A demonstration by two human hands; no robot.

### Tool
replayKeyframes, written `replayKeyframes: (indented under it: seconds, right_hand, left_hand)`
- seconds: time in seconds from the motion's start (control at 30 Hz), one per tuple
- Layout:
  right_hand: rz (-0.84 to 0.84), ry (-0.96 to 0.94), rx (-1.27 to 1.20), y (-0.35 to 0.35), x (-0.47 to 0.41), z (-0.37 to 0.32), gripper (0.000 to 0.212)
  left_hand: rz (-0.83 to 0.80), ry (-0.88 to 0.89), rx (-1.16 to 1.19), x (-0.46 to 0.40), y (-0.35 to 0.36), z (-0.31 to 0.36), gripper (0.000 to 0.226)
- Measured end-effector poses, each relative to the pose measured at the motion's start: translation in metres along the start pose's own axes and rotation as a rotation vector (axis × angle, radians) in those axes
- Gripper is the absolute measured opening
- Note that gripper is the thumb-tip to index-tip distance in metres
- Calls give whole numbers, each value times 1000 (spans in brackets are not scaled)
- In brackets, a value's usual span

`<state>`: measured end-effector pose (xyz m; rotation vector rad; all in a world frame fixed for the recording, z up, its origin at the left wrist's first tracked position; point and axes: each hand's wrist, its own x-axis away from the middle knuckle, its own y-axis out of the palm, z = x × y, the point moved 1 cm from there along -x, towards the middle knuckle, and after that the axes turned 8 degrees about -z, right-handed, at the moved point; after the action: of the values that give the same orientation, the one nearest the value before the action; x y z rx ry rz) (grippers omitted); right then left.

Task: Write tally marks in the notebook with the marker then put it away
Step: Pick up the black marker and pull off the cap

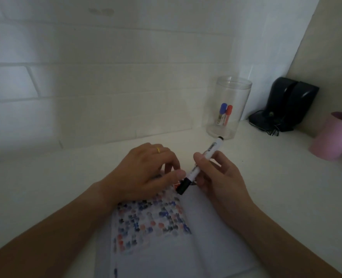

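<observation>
An open notebook (pixel 166 243) lies on the white desk in front of me, its left page covered with blue, red and black marks. My right hand (pixel 216 177) grips a white marker (pixel 204 161) by the barrel, slanted, with its black cap (pixel 183 186) pointing down toward the page's top. My left hand (pixel 144 173), a gold ring on one finger, rests on the notebook's upper left, thumb and fingertips at the black cap.
A clear plastic jar (pixel 229 107) at the back holds a blue-capped and a red-capped marker. A black device with cables (pixel 286 105) stands in the right corner. A pink cup (pixel 334 135) sits at the right edge. A white tiled wall rises behind the desk.
</observation>
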<state>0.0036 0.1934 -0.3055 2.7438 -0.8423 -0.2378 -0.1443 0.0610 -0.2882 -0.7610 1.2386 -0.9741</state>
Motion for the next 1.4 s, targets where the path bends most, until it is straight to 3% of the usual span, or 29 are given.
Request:
replayKeyframes:
  seconds: [0.2, 0.37, 0.8, 1.07, 1.23, 1.33, 1.4]
  right_hand:
    - [-49, -32, -106, -3, 1, -1, 16]
    - [-91, -81, 70, 0, 6, -3, 31]
    - [-100, -168, 101, 2, 14, -18, 24]
    - [-88, -155, 79, 7, 17, -20, 22]
    - [-34, -129, 41, 8, 18, -25, 19]
    - [127, -150, -21, -13, 14, -41, 19]
    - [104, -180, -44, -18, 15, -44, 18]
  left_hand:
    - [50, 56, -129, -4, -3, 3, 29]
    - [40, 60, -143, -4, -6, 9, 29]
    - [-162, -28, 25, 3, -11, 27, 37]
    - [-198, -13, 159, 6, -12, 28, 33]
    - [-136, -8, 233, 5, -18, 29, 34]
    - [9, -116, 430, 8, -24, 11, 40]
    - [94, -153, 492, 10, -24, 5, 42]
